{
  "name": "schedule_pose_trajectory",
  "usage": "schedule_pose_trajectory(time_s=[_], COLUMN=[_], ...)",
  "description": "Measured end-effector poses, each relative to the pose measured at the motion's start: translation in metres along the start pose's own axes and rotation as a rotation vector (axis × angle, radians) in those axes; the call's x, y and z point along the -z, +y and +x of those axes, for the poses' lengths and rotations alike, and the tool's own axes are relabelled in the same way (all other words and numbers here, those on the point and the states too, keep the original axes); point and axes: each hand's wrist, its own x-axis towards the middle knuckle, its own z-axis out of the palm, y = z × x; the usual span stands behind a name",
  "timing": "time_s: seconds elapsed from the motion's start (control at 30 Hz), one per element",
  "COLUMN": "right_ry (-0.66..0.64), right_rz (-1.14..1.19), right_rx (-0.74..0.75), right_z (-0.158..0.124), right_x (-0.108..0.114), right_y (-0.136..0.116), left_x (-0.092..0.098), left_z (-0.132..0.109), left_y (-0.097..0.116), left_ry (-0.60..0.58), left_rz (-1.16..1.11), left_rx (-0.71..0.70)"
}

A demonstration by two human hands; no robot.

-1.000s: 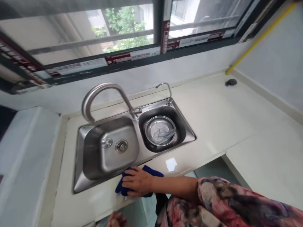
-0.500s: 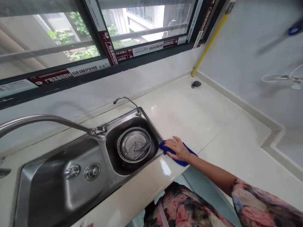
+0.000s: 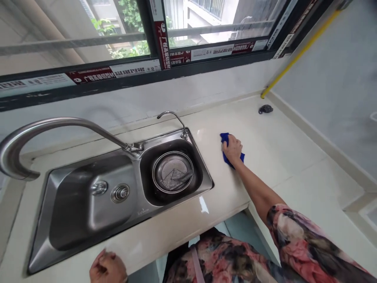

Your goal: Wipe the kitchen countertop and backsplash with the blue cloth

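My right hand (image 3: 232,150) presses a blue cloth (image 3: 242,157) against the pale countertop (image 3: 206,232), to the right of the double sink, with its fingers curled over the cloth. At the bottom left, my left hand (image 3: 107,268) is by the counter's front edge with its fingers curled in; whether anything is inside them is hidden. The right basin of the steel sink (image 3: 137,208) holds a round pan (image 3: 156,179) with a grey, crumpled item (image 3: 176,179) lying in it.
A large curved faucet (image 3: 70,122) arches over the left basin, and a small thin faucet (image 3: 173,114) stands behind the right one. A dark scrubber (image 3: 266,109) lies near the back corner by a yellow pipe (image 3: 300,55). A taped window frame (image 3: 132,74) runs behind.
My right hand has moved with the blue cloth away from the sink's front right corner, farther back on the counter. My left hand has come more into view. The camera view has shifted.
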Motion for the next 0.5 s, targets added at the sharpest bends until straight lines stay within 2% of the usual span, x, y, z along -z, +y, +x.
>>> schedule_pose_trajectory(time_s=[0.07, 0.17, 0.23, 0.33, 0.43, 0.5], right_ry=[-0.097, -0.24, -0.298, -0.323, -0.311, -0.29], right_rz=[0.049, 0.109, 0.098, 0.057, 0.043, 0.045], right_rx=[0.142, 0.431, 0.586, 0.71, 0.728, 0.702], right_z=[-0.02, -0.052, -0.07, -0.091, -0.116, -0.136], right_x=[-0.001, 0.0, 0.004, 0.014, 0.026, 0.032], right_y=[-0.027, -0.06, -0.069, -0.063, -0.049, -0.041], left_x=[0.004, 0.009, 0.008, 0.007, 0.012, 0.02], left_z=[0.008, 0.017, 0.017, 0.012, 0.014, 0.024], left_y=[-0.002, -0.006, -0.006, -0.004, -0.007, -0.017], left_ry=[-0.136, -0.337, -0.378, -0.397, -0.441, -0.451], left_rz=[0.001, -0.018, -0.015, 0.04, 0.078, 0.071], left_rx=[0.035, 0.109, 0.155, 0.17, 0.136, 0.086])
